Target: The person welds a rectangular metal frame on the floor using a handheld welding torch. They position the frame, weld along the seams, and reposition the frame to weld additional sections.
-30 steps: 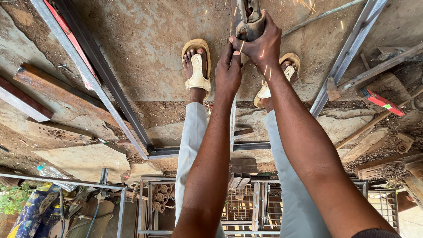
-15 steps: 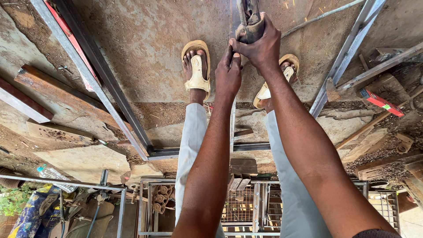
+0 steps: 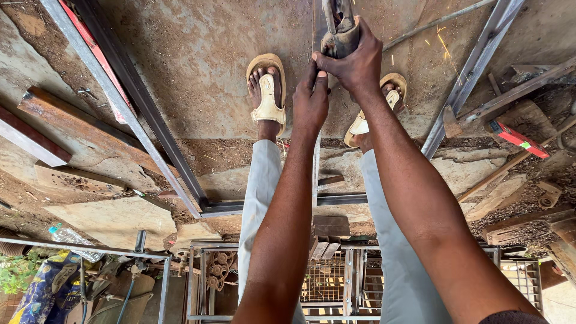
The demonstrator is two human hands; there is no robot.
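Right hand [image 3: 354, 60] clamped around grinder [image 3: 340, 27] body | left hand [image 3: 312, 99] just below it, fingers closed on steel bar [image 3: 316, 174] | bar's long axis runs between sandalled feet [image 3: 267, 90] | sparks [image 3: 444, 45] right of grinder

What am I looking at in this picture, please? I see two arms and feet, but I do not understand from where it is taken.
The camera sits on a person's head and looks down, so you see that person's own arms, legs and sandalled feet. The right hand grips a worn power tool, probably a grinder, since a few sparks fly nearby. The left hand rests beside it on a thin upright metal bar. On the dusty concrete ground lie a dark steel frame, wood planks, a red spirit level and a plastic bottle.
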